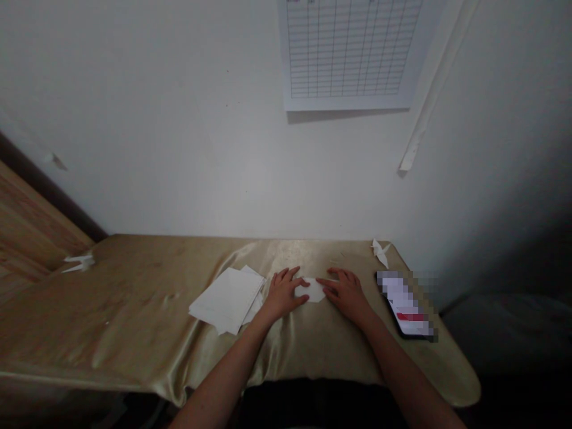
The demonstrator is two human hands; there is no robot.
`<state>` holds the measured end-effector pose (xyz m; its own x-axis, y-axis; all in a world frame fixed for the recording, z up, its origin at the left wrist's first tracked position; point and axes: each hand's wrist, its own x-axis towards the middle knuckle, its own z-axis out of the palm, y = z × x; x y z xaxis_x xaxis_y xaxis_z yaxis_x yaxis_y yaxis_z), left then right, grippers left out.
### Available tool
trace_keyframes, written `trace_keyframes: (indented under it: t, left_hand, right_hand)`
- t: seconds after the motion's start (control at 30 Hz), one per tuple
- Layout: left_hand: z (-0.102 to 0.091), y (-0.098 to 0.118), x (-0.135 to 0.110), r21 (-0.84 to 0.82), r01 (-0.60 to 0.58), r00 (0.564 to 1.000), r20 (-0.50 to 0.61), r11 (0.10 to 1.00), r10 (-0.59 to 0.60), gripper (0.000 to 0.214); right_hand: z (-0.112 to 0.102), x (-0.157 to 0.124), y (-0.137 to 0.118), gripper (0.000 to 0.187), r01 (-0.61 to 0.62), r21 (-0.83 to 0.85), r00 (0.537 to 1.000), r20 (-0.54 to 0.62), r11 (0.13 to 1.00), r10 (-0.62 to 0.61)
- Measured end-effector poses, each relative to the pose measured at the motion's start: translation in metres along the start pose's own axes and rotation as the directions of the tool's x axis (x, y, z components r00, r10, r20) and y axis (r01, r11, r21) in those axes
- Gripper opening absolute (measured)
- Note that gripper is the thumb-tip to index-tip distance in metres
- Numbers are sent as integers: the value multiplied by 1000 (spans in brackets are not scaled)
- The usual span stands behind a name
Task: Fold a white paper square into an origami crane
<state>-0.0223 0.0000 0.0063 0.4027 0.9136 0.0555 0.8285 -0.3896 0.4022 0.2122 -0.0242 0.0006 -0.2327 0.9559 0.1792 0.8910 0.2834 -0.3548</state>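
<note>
A small folded piece of white paper [315, 291] lies on the cloth-covered table between my two hands. My left hand [282, 293] rests at its left side, with thumb and index finger reaching onto the paper and the other fingers spread. From the right, my right hand [347, 292] touches the paper's edge with its fingertips, its fingers apart. Beside my left hand sits a loose stack of white paper sheets [227, 298], some turned at an angle.
A phone [409, 307] with a lit screen lies right of my right hand. Folded paper birds sit at the far right corner [381, 253] and the left end [81, 262]. Behind the table [129, 310] rises a white wall with a printed grid sheet [353, 53].
</note>
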Motion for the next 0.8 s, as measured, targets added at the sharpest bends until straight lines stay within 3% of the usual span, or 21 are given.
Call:
trace_keyframes:
  t: [0.3,0.8]
  left_hand:
    - [-13,-14,4,-61,-30,990,133,998,38,36]
    - [-23,-34,5,-177,-127,969,186,976,160,39]
  right_hand:
    - [1,2,1,38,-7,-1,1000,20,1000,7]
    - [2,2,4,37,-10,38,1000,21,999,9]
